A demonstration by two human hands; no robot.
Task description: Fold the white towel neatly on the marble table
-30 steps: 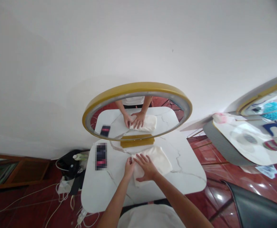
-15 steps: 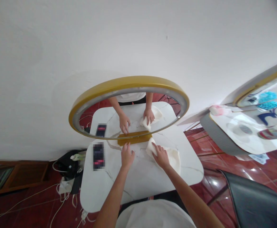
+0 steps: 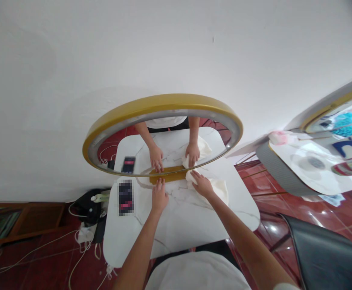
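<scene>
A round mirror with a gold frame [image 3: 164,102] stands on a gold base [image 3: 167,177] at the back of a white marble table [image 3: 191,221]. My left hand [image 3: 159,196] lies flat on the table, fingers stretched out, fingertips at the mirror's base. My right hand [image 3: 202,185] presses down on a white cloth [image 3: 220,189] at the right of the base, fingers around its folded end. Both hands show again in the mirror glass.
A phone [image 3: 125,197] lies on the table's left side. Cables and a power strip [image 3: 87,235] trail over the red tiled floor at the left. A second table with a mirror [image 3: 311,169] stands at the right, a dark chair [image 3: 324,257] at the lower right.
The hands have parted from the folded cloth in the table's middle. The right hand has carried the cloth back and right toward the mirror base; the left hand has moved up to the base.
</scene>
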